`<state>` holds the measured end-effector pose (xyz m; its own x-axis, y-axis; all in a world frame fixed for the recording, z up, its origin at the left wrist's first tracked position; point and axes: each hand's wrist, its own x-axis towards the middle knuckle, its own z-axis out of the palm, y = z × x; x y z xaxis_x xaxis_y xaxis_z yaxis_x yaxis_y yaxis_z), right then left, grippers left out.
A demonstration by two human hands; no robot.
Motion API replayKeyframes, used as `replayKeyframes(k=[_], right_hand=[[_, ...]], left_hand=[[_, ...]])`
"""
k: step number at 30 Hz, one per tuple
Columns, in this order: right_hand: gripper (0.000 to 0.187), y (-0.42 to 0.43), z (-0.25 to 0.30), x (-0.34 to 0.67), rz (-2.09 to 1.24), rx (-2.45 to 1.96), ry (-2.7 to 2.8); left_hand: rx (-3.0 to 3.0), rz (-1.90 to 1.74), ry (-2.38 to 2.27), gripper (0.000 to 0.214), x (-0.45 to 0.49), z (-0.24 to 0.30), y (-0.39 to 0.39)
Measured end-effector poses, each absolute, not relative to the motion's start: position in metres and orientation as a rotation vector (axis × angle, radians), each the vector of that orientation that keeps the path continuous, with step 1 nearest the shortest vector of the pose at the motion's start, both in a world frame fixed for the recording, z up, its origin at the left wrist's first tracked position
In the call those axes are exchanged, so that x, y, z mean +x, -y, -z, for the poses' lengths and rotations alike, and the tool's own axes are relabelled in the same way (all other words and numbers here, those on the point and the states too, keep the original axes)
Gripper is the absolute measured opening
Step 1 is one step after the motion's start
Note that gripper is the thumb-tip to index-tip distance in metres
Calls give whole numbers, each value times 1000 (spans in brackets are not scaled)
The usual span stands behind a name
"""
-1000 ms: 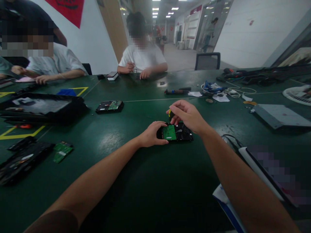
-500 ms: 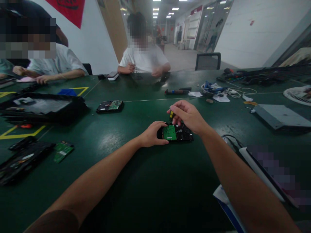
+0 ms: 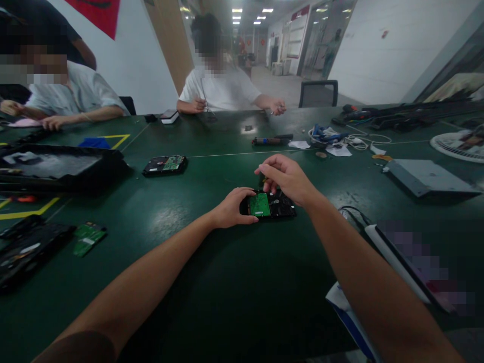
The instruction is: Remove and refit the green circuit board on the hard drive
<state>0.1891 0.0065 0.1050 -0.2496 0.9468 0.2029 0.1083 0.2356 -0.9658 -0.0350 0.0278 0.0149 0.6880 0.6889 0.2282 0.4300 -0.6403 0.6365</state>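
Note:
A hard drive lies on the green table in front of me, its green circuit board facing up. My left hand grips its left end, thumb on the near edge and fingers on the far edge. Above the drive's far edge, my right hand is closed around a small screwdriver with a dark and yellow handle. The hand hides most of the tool, and its tip cannot be made out.
A second hard drive lies to the left, beyond a loose circuit board and black casing. At right are a grey metal box, a tablet-like device and cables. Two people sit across the table.
The view has shifted slightly, moving everything a little left. Both my hands keep their hold, and the screwdriver handle has turned. The person opposite has moved a hand outward.

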Motion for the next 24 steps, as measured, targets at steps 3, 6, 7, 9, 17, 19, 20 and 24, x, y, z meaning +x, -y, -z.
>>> replayKeyframes(k=[3,6,7,9,17,19,20,24], right_hand=[[31,-7,-105,188,-1200,-980,1578],[30,-7,-105,189,-1239,-968,1578],[30,-7,-105,189,-1226,-971,1588],[30,-7,-105,190,-1155,-985,1633],[36,-7,-101,190,-1110,-1013,1592],[37,-8,-100,189,-1168,-1001,1545],[36,-9,-100,189,-1198,-994,1530],[31,-10,-100,189,-1245,-966,1534]], left_hand=[[2357,-608,-856,80,-36,-13,-29],[2360,-599,-859,81,-37,-11,-30],[2359,-596,-866,81,-36,-11,-30],[2357,-592,-884,80,-36,-11,-29],[2343,-561,-900,79,-35,-16,-24],[2344,-561,-898,79,-35,-16,-25],[2345,-560,-899,79,-36,-16,-25],[2351,-549,-900,80,-36,-13,-27]])
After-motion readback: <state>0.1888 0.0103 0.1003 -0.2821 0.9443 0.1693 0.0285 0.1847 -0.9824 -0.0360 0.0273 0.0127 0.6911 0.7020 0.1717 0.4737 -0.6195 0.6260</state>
